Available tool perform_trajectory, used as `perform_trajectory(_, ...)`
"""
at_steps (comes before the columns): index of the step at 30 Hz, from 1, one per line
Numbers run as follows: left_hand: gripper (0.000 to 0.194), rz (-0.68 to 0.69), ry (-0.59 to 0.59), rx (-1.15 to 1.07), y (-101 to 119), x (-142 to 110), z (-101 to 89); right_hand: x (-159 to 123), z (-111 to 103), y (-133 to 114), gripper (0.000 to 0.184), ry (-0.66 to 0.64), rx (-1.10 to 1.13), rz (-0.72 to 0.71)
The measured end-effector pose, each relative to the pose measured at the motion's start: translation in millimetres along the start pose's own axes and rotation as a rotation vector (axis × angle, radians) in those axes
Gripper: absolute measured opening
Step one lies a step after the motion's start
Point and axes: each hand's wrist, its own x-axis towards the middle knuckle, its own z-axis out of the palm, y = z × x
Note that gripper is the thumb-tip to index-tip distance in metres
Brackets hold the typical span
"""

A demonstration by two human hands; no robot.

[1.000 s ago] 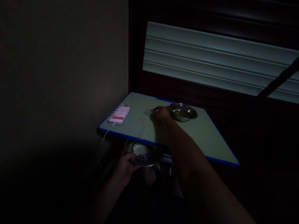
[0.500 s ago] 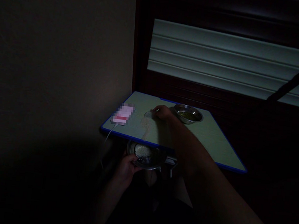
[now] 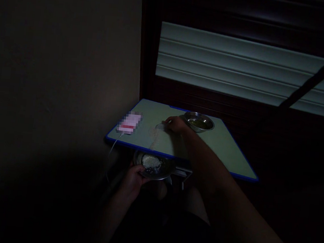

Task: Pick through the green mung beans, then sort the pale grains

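My left hand is closed on the rim of a metal bowl, held just below the table's near edge. White grains that look like rice lie in this bowl. Over the tabletop, my right hand pinches a small pale piece with a rounded edge; dim light hides its exact kind. Beside it, a strip of scattered pale grains runs across the table toward the near edge, above the held bowl.
A second metal bowl with greenish contents stands behind my right wrist. At the left of the blue-edged table lies a pink, blurred-out phone-like object with a white cable hanging off the edge. A wall rises on the left.
The view has shifted slightly, so the table and bowls appear a little further left. Both hands keep their holds; the pale piece stays by the grains with little visible movement.
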Motion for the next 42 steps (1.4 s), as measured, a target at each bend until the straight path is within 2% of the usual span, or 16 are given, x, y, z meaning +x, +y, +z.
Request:
perform_trajectory(6,0.058,0.016,-0.008,0.013,-1,0,1.1,-9,1,5,0.036,0.014,-0.006,0.001)
perform_trajectory(17,0.055,0.026,-0.030,0.019,-1,-2,3.8,-40,-3,0,0.029,0.072,-0.061,0.027)
perform_trajectory(42,0.052,-0.018,-0.040,0.041,-2,-2,12.0,-82,7,-4,0.030,0.047,0.065,-0.011)
